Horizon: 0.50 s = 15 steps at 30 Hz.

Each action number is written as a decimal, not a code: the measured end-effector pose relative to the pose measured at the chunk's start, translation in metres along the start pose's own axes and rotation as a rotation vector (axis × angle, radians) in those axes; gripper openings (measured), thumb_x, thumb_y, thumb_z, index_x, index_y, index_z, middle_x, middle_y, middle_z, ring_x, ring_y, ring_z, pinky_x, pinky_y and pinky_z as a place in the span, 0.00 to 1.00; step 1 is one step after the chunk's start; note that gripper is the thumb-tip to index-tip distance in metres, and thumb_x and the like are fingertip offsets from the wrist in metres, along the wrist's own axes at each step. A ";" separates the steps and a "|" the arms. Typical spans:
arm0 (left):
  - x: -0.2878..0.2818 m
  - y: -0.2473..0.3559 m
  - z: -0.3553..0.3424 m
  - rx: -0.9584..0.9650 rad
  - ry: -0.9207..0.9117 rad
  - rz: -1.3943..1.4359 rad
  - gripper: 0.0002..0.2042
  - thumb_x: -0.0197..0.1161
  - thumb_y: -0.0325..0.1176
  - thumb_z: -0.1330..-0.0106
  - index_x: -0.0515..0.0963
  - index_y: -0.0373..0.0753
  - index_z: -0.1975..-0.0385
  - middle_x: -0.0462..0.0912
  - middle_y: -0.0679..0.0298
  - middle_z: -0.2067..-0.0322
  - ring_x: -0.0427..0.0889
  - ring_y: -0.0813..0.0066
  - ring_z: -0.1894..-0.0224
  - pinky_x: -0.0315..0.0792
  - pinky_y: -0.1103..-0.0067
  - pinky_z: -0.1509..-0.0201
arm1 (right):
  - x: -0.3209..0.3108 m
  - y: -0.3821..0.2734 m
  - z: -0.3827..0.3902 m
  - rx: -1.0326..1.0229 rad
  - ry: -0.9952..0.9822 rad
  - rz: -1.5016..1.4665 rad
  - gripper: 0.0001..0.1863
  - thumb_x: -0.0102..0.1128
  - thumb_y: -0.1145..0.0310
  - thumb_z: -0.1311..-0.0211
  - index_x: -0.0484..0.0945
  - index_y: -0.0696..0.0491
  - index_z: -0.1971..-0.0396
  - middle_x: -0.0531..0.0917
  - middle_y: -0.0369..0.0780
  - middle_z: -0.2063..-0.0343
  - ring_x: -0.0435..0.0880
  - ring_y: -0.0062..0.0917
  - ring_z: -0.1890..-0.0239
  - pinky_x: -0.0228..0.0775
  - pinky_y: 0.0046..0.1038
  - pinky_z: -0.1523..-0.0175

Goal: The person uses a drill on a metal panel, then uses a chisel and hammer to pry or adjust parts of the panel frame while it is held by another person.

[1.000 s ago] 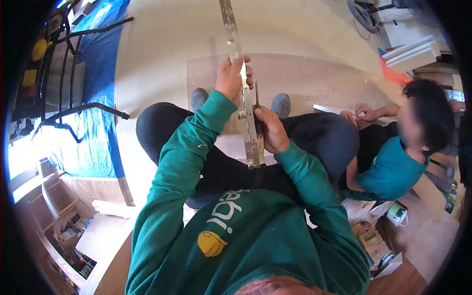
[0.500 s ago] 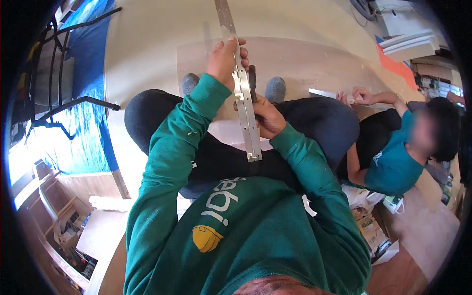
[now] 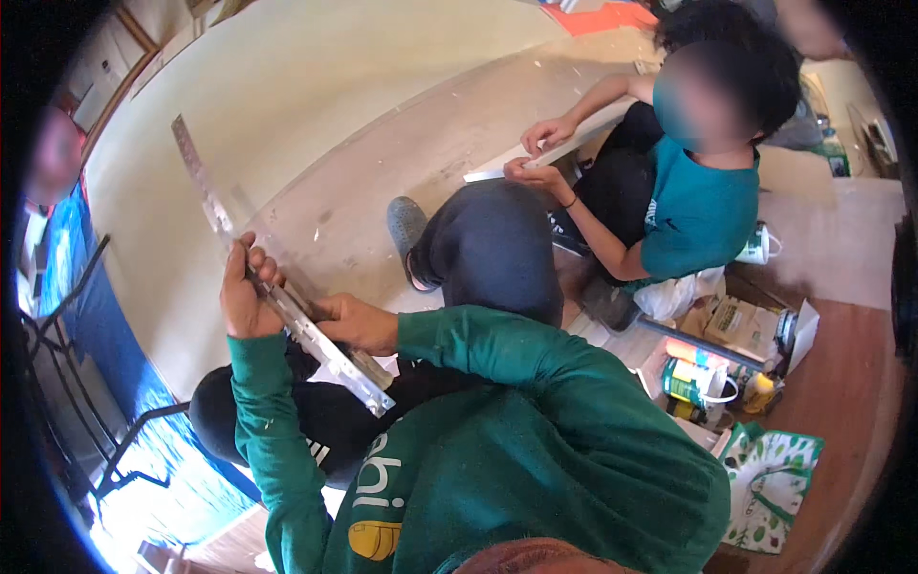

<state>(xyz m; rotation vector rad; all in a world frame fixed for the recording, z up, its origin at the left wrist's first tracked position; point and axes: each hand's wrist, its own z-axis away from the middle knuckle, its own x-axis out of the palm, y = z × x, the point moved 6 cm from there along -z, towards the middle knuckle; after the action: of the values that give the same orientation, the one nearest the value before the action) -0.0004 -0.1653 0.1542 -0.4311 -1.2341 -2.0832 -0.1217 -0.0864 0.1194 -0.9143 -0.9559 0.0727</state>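
Landmark: long metal strip [image 3: 287, 311], perforated, flat, silver. It runs diagonally from upper left, above the pale floor board [image 3: 382, 191], down to its lower end over the wearer's lap, w/ a wider bracket-like end piece [image 3: 368, 383] at the bottom.

Left hand [image 3: 244, 292]: closed round the strip at about mid-length, fingers [image 3: 263, 268] curled over its upper edge, thumb side hidden behind. Firm grasp; strip rises well past the hand toward upper left.

Right hand [image 3: 354, 323]: just right of the strip, below the left hand. Fingers partly bent, tips meeting the strip's edge. Whether it clamps the strip or only presses on it can't be told; a thin dark item seems to sit under the fingers, too small to ID.

Both sleeves green [image 3: 478, 354], forearms converging on the strip from lower right and lower left. Wearer's dark trousers [image 3: 488, 249] lie right of the strip, knee raised; grey shoe [image 3: 406, 230] beyond it on the board.

Second person [image 3: 698, 210], teal shirt, sits well right of the strip. Both of that person's hands [image 3: 540, 153] grip a white flat bar [image 3: 574, 143], apart from the wearer's strip.

Far right of the strip, on wood floor: cardboard box [image 3: 741, 325], green-white tin [image 3: 688, 383], patterned bag [image 3: 770, 478]. Left of the strip: blue sheet [image 3: 124, 364] and black metal frame [image 3: 67, 335].
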 end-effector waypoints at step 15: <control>0.001 0.025 -0.002 0.145 0.123 -0.047 0.14 0.51 0.40 0.28 0.69 0.36 0.54 0.66 0.71 0.79 0.63 0.82 0.80 0.60 0.83 0.76 | -0.034 0.001 0.008 0.075 0.465 0.660 0.14 0.58 0.62 0.48 0.77 0.60 0.71 0.80 0.48 0.81 0.79 0.36 0.80 0.71 0.39 0.72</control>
<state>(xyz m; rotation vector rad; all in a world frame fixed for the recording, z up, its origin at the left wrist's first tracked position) 0.0165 -0.1753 0.1697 -0.2074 -1.3223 -2.0111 -0.1483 -0.0951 0.0976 -1.0855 -0.1953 0.4338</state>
